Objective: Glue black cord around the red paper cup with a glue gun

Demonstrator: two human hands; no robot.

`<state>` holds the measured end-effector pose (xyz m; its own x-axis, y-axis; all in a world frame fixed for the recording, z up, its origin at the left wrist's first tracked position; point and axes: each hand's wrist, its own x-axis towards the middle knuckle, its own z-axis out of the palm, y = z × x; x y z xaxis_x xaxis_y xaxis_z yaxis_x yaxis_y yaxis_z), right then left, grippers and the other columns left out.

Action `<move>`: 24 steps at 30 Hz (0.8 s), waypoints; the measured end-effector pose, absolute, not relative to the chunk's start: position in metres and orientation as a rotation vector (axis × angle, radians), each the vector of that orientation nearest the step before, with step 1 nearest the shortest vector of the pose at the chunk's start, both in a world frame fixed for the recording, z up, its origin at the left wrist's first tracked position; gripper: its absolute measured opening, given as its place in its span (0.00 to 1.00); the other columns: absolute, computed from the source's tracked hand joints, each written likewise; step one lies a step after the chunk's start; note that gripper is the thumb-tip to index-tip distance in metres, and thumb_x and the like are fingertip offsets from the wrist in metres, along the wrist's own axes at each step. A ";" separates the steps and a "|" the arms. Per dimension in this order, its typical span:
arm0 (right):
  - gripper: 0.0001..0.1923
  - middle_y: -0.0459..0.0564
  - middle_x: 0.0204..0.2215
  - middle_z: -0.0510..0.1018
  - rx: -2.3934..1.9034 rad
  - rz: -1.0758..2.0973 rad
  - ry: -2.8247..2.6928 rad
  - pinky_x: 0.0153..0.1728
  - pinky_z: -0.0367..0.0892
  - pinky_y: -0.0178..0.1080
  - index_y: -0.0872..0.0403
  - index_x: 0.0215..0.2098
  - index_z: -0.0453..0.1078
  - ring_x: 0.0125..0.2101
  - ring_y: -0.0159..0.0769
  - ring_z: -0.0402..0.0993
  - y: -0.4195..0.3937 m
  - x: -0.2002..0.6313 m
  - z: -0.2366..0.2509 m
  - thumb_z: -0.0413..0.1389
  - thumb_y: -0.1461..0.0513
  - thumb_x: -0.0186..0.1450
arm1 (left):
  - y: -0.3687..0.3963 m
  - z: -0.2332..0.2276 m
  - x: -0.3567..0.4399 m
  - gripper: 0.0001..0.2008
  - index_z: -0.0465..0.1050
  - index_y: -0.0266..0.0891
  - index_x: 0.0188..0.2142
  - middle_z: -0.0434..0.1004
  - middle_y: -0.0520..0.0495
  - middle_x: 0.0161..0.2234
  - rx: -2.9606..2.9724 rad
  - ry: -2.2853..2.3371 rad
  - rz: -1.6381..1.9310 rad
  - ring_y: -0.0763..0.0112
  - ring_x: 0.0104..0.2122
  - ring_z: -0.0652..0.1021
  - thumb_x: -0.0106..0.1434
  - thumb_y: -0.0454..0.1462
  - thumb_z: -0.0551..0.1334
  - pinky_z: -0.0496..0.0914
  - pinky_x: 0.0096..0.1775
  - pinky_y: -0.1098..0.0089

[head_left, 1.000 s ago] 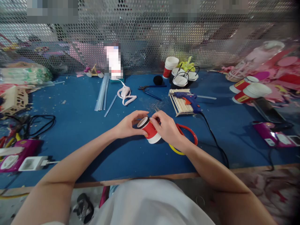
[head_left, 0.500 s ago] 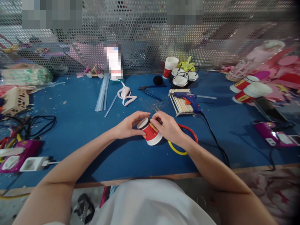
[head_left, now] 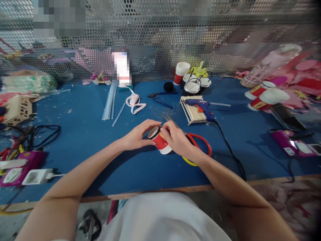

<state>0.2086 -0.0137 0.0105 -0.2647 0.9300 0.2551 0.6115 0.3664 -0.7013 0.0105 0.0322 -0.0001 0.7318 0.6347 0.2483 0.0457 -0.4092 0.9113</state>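
Observation:
A red and white paper cup (head_left: 162, 144) with a dark band near one end is tilted above the front middle of the blue table. My left hand (head_left: 140, 134) curves around its left side, fingers over the far side and thumb on the near side. From the right, my right hand (head_left: 174, 134) grips the cup near the dark band, thumb and fingertips pinched together. Whether a thin piece lies in that pinch is hidden. Under my right hand and wrist lie scissors (head_left: 206, 144) with red and yellow handles, their tips showing past the fingers.
A blue glue gun (head_left: 204, 106) rests on a wooden stick frame (head_left: 192, 115), its cable running forward. Pliers (head_left: 160, 97), white ribbon (head_left: 135, 102), clear glue sticks (head_left: 109, 102) and a phone (head_left: 122, 67) stand or lie behind. Stacked cups (head_left: 272, 97) and power strips (head_left: 291, 142) flank the right.
My right hand has shifted slightly along the cup, and the cup has turned a little. More of the scissors shows beside my right hand.

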 end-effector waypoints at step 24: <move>0.07 0.55 0.31 0.74 -1.304 0.230 -2.112 0.37 0.65 0.46 0.51 0.30 0.56 0.33 0.42 0.71 -0.019 0.195 0.002 0.43 0.62 0.67 | 0.022 0.020 0.015 0.26 0.63 0.39 0.52 0.73 0.41 0.45 1.843 0.827 0.684 0.63 0.44 0.76 0.53 0.32 0.63 0.71 0.48 0.58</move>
<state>0.1947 -0.0191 0.0018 -0.3054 0.8520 0.4252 0.7406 0.4932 -0.4564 0.0151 0.0221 0.0204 0.6122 0.7848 0.0966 0.2424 -0.3025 0.9218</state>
